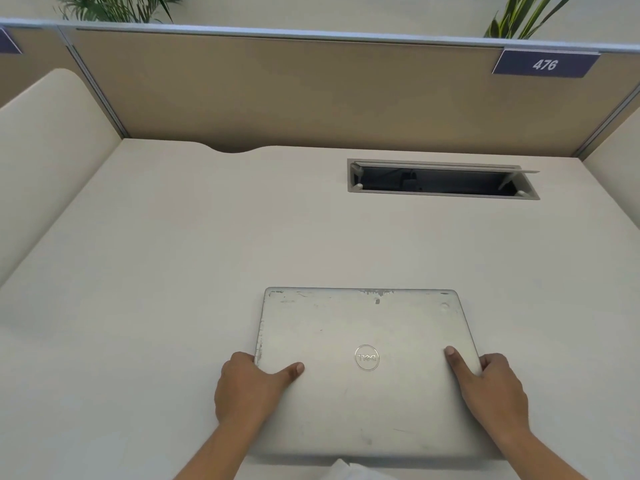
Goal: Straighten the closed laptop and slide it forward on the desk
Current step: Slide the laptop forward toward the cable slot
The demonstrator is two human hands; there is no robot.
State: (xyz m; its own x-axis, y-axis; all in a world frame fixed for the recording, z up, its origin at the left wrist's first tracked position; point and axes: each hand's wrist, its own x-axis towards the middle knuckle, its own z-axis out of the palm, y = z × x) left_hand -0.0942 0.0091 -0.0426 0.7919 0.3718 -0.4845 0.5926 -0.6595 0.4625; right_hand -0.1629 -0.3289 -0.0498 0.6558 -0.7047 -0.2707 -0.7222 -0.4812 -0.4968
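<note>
A closed silver laptop with a round logo and a scuffed far edge lies on the pale desk, near its front edge and roughly square to it. My left hand grips the laptop's left side, thumb on the lid and fingers curled around the edge. My right hand grips the right side the same way, thumb resting on the lid. My forearms cover the laptop's near corners.
An open cable hatch is sunk into the desk at the back right. A tan partition with a number plate closes the back; cream side panels stand left and right. A curved cutout notches the desk's rear edge.
</note>
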